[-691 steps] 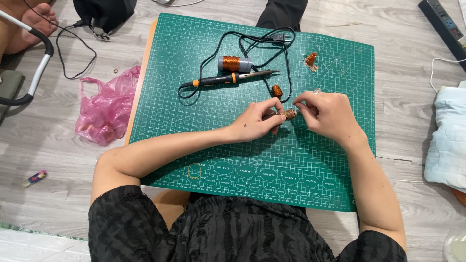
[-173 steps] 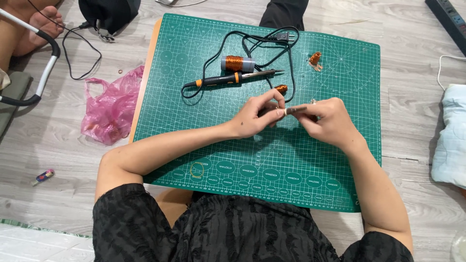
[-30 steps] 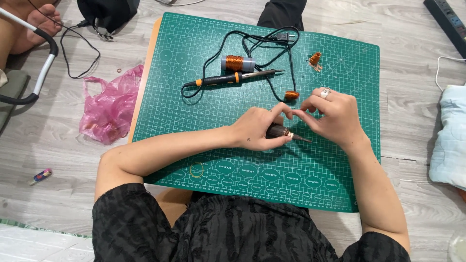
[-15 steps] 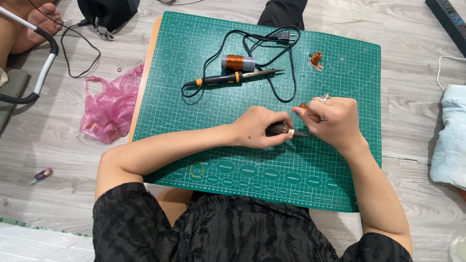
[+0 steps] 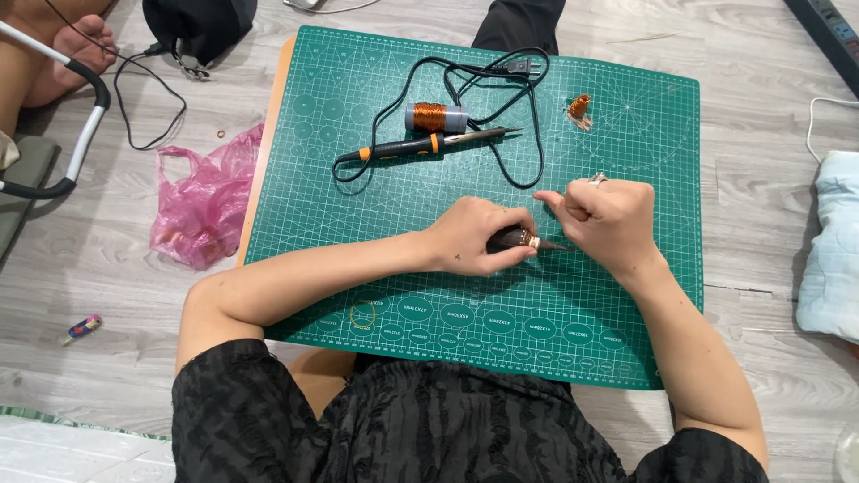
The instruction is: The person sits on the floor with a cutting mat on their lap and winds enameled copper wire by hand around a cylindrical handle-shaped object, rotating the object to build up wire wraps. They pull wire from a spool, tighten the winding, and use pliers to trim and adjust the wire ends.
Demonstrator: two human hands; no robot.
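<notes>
- Green cutting mat [image 5: 376, 268] spread on the grey plank floor, orange board edge showing along its left side.
- Black-sleeved torso at the bottom edge, both forearms reaching over the mat.
- Pink plastic bag [image 5: 201, 206] crumpled on the floor just left of the mat.
- Pale blue folded cloth [image 5: 832, 246] at the right edge, well apart from the mat.
- Black cord [image 5: 501, 80] looped across the mat's upper middle, plug near the top edge.
- Soldering iron [image 5: 420, 145], black and orange, lying flat with the tip pointing right, just below a spool of copper wire [image 5: 436, 117].
- Left hand [image 5: 474, 237] near mat centre, fingers curled and clenched around a dark pointed tool [image 5: 523, 240], tip poking out to the right, lying low over the mat.
- Right hand [image 5: 608, 219] just beside it, closed into a loose fist with thumb tucked against forefinger; anything pinched inside too small to tell.
- Small copper coil [image 5: 580, 107] resting alone near the mat's upper right.
- Tiny lighter-like object [image 5: 80, 328] on the floor far left.
</notes>
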